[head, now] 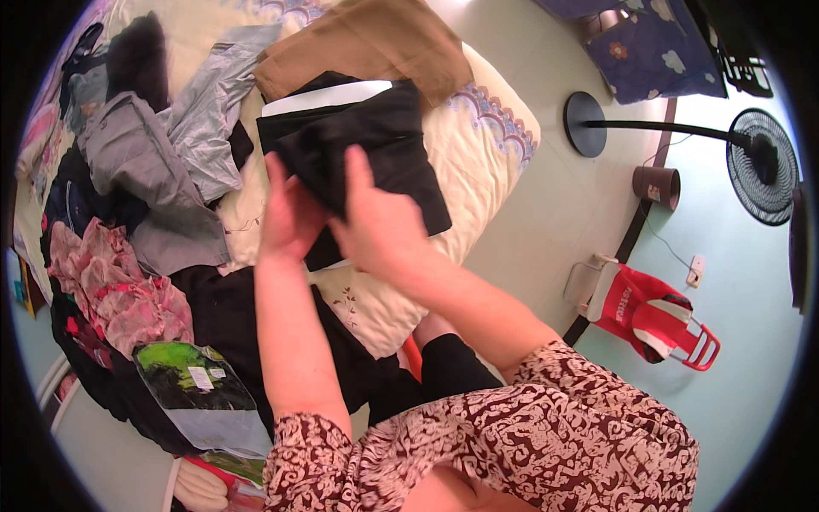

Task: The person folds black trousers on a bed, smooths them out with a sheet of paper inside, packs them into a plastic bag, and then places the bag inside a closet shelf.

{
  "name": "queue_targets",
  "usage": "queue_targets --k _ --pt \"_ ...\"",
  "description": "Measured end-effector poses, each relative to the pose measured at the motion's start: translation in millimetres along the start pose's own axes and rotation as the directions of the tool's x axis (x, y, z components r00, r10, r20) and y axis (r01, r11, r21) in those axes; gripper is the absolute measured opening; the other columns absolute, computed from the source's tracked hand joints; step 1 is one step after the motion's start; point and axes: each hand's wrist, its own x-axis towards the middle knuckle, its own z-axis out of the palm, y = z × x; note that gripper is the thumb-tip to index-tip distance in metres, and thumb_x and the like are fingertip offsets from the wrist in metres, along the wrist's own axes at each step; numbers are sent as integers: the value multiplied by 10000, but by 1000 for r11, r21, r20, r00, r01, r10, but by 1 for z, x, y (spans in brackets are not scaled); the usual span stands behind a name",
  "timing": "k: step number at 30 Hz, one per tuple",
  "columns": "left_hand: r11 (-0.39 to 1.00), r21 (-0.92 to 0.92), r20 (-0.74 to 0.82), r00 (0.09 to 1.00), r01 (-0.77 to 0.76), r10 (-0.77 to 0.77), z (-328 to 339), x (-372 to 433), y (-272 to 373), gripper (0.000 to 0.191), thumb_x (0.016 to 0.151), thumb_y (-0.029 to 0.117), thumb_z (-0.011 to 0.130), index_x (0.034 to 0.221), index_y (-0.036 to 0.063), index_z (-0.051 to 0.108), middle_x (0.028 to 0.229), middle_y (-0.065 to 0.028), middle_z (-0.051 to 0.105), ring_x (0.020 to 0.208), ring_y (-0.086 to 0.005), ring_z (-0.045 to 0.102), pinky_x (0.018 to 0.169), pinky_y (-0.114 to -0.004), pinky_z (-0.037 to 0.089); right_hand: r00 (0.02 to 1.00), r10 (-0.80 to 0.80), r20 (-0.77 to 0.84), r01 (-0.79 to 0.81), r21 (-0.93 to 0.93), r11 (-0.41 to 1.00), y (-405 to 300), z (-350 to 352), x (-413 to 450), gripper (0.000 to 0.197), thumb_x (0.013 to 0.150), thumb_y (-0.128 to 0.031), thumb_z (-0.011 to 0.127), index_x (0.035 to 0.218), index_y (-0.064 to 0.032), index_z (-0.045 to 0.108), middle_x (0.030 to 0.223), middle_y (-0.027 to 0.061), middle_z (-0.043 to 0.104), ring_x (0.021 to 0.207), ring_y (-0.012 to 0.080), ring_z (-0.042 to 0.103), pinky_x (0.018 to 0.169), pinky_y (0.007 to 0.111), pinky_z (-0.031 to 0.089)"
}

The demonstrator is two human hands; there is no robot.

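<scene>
A folded black garment (390, 160) lies on the bed in front of me, its near-left part lifted into a blurred flap. My left hand (291, 217) grips the left side of this flap, thumb up and the fingers partly hidden by the cloth. Against the front of the cloth is my right hand (384, 224), its index finger stretched out and the others curled; motion blur hides whether it pinches the fabric. A white flat sheet (326, 97) shows along the garment's far edge. Beyond lies a folded brown cloth (365, 45).
Grey trousers (147, 173), a light grey garment (211, 121) and a pink crumpled garment (121, 288) heap on the left. A plastic-packed item (198, 377) lies near my left forearm. The bed's edge (512, 141) is rightward; a standing fan (761, 160) and red trolley (646, 310) are beyond.
</scene>
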Motion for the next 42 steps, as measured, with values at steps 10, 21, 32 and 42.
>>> queue_targets --k 10,21,32,42 --pt "160 965 -262 684 210 681 -58 -21 -7 725 751 335 771 1286 -22 439 1133 -266 607 1046 -393 601 882 -425 483 848 -462 -259 514 194 835 27 89 17 415 764 -76 662 1140 1 504 1000 188 556 921 366 555 824 432 467" --pt "-190 954 -23 690 230 723 -79 0 -23 656 892 102 560 1442 -6 218 1243 -249 533 1064 -412 568 831 -454 492 664 -713 -223 490 -590 641 77 4 152 397 873 -356 605 1255 -254 573 1373 11 451 1295 285 350 1068 577 212" --pt "179 832 -514 610 524 603 -62 -20 -22 1033 680 643 720 1266 -140 384 1224 -305 535 1181 -397 512 988 -427 417 740 -192 -645 309 71 948 114 -20 121 332 905 -290 578 1121 -38 588 1010 168 640 950 327 610 830 385 471" --pt "756 601 -516 848 260 119 -56 -25 -26 611 721 189 809 1201 -75 540 1160 -160 625 1023 -245 621 901 -352 494 973 223 61 -190 761 620 138 35 -13 301 851 -189 669 1030 12 534 755 46 565 561 119 510 493 264 435"
